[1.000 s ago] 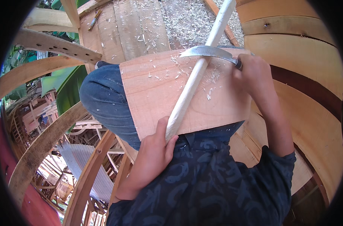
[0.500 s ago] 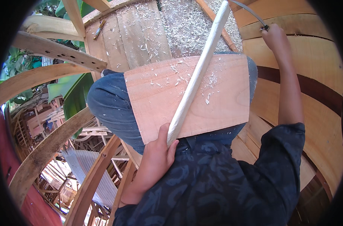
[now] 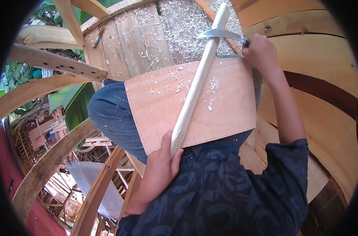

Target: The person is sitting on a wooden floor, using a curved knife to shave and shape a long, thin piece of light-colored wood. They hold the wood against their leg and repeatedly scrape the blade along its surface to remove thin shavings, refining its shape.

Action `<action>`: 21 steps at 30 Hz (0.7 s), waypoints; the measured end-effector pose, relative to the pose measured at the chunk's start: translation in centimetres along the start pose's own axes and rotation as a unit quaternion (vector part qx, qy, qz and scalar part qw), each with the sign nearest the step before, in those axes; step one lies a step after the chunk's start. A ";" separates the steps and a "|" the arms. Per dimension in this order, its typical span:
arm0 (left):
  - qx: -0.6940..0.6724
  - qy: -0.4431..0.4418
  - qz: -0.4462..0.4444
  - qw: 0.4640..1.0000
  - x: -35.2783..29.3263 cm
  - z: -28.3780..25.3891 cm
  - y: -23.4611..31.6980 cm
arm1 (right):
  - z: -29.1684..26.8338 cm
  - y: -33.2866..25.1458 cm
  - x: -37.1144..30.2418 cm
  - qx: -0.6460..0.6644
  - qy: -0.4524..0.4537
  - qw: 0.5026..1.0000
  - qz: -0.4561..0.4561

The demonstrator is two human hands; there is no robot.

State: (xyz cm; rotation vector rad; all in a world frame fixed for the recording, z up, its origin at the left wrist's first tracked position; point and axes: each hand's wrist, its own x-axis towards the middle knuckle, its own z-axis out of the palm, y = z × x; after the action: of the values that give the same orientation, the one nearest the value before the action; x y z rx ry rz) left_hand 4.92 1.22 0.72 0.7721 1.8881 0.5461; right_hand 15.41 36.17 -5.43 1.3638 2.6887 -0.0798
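My left hand is closed round the near end of a long pale wooden stick, which slants away and to the right. Beneath the stick, a flat wooden board lies across my lap with curled shavings on it. My right hand grips the dark handle of a curved knife. Its blade crosses the stick near the far end. Whether the edge bites into the wood is too small to tell.
Wood shavings cover the planks ahead. A small yellow-brown tool lies at the far left. Curved wooden ribs rise on my left, with green leaves and corrugated sheet beyond. Curved planking walls the right side.
My right hand has moved left and nearer, bringing the knife from right of the stick's far end to across it. My left hand keeps hold of the stick, and the view has shifted slightly.
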 end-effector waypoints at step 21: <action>-0.014 -0.007 0.013 1.000 0.2 0.0 -0.6 | -0.6 -0.6 0.3 -0.022 0.045 0.996 -0.080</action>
State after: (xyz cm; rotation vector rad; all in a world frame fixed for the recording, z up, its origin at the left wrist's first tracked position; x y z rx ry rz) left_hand 4.74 0.93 0.19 0.7814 1.8560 0.5808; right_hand 14.64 36.13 -4.89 1.1660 2.8518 0.0248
